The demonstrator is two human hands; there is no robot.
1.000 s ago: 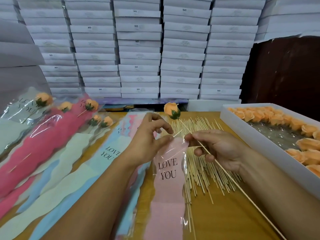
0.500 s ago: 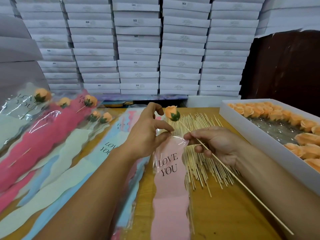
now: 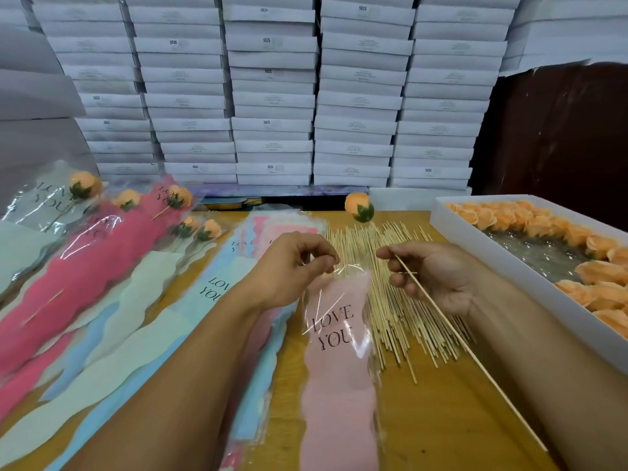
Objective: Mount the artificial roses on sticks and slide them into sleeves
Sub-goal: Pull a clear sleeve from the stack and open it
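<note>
A wall of stacked white boxes (image 3: 272,96) closes off the far edge of the wooden tabletop (image 3: 441,419). The long white tray of orange roses (image 3: 530,263) runs along the right edge; finished sleeved roses (image 3: 85,260) and a stack of flat sleeves (image 3: 190,300) fill the left, leaving bare wood only near the front right. A heap of sticks (image 3: 390,300) lies in the middle. The pink sleeve (image 3: 336,368) lies beside it, its clear mouth pinched by the left hand (image 3: 292,266). The right hand (image 3: 438,277) grips a stick (image 3: 475,362) whose rose (image 3: 359,206) points away over the heap.
</note>
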